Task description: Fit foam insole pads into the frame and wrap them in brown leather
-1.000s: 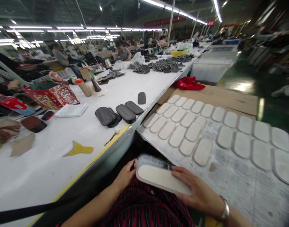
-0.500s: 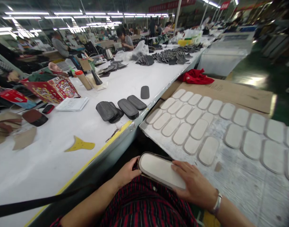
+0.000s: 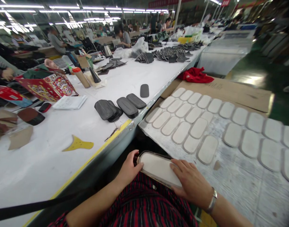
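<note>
Between my hands, close to my lap, is an oblong white pad (image 3: 158,167) with a grey rim and rounded ends. My left hand (image 3: 129,167) grips its left end, thumb on the white face and fingers curled at the edge. My right hand (image 3: 190,179) wraps over the right end, fingers lying across the top and thumb along the near side. The pad's underside is hidden. Similar white oval pads (image 3: 207,149) lie in rows on the grey board (image 3: 231,186) to my right.
Dark grey oval pieces (image 3: 127,107) lie stacked on the white table (image 3: 47,170) at left, near a yellow piece (image 3: 77,144). A red patterned box (image 3: 47,85), a notebook (image 3: 70,102) and an orange-capped bottle (image 3: 81,77) stand farther back. A red cloth (image 3: 196,75) lies on cardboard (image 3: 248,96).
My left hand has shifted its hold on the pad's end, with the thumb moved up onto the white face and the fingers lifted slightly. The right hand stays on the other end.
</note>
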Action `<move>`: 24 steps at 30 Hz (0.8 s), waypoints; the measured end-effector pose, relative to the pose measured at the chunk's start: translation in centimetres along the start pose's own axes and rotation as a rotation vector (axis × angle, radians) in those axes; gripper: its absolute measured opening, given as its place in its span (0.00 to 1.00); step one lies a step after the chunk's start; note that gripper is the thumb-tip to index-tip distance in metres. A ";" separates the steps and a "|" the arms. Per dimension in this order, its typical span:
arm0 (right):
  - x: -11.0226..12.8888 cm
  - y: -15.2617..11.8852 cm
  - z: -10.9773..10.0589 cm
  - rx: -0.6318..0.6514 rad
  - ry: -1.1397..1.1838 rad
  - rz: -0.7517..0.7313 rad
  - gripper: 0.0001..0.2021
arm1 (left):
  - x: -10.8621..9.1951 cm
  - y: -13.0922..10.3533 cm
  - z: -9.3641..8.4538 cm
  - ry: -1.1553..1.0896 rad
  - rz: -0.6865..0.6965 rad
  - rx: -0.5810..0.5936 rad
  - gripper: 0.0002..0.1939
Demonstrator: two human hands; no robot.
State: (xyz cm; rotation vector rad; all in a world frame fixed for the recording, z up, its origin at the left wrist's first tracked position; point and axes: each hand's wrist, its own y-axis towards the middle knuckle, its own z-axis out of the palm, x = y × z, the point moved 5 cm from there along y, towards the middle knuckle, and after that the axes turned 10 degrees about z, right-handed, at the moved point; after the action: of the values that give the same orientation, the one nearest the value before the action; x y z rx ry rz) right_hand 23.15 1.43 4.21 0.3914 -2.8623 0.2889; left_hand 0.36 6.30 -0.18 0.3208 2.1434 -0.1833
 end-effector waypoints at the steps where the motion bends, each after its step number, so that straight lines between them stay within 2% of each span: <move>1: 0.1 0.0 -0.1 0.006 -0.002 -0.001 0.27 | -0.9 -0.2 -0.3 0.097 0.092 -0.035 0.26; 3: 0.4 0.1 -0.1 0.020 -0.010 -0.007 0.27 | -3.4 -0.6 -0.1 0.265 0.345 -0.028 0.25; 4: 0.5 0.1 -0.2 0.024 -0.012 -0.004 0.27 | -4.7 -0.9 0.5 0.322 0.487 0.037 0.24; 6: 0.6 0.1 -0.3 0.036 -0.002 0.018 0.26 | -6.8 -1.6 2.7 0.394 0.706 0.258 0.23; 7: 0.5 0.1 -0.3 0.043 0.025 0.036 0.26 | -7.3 -1.9 3.9 0.429 0.757 0.376 0.24; 9: -0.1 0.0 -0.7 0.076 0.165 0.055 0.27 | -7.8 -2.0 5.9 0.520 0.747 0.551 0.31; 11: -1.4 -0.5 -1.4 0.109 0.489 0.065 0.32 | -7.8 -1.9 7.2 0.620 0.686 0.610 0.40; 12: -2.5 -0.8 -2.0 0.082 0.715 0.097 0.32 | -7.9 -1.8 7.7 0.663 0.672 0.622 0.43; 14: -5.5 -2.0 -3.1 -0.087 1.180 0.224 0.28 | -8.3 -1.5 8.6 0.731 0.670 0.638 0.46; 16: -8.5 -3.9 -3.2 -0.333 1.511 0.396 0.21 | -8.8 -1.2 9.3 0.790 0.668 0.659 0.47; 17: -9.6 -4.9 -2.7 -0.422 1.607 0.469 0.19 | -9.1 -1.1 9.7 0.814 0.664 0.672 0.46; 19: -10.9 -6.4 -1.0 -0.485 1.718 0.579 0.16 | -9.6 -0.9 10.3 0.854 0.658 0.683 0.45; 24: -10.4 -7.8 3.9 -0.409 1.769 0.743 0.13 | -9.7 -0.9 10.9 0.922 0.696 0.664 0.43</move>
State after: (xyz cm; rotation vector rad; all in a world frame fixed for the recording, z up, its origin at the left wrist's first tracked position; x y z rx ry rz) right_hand 34.33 -4.34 -0.90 -0.7062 -1.1078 0.0499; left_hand 13.90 1.20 1.78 1.7851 2.6146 -0.3874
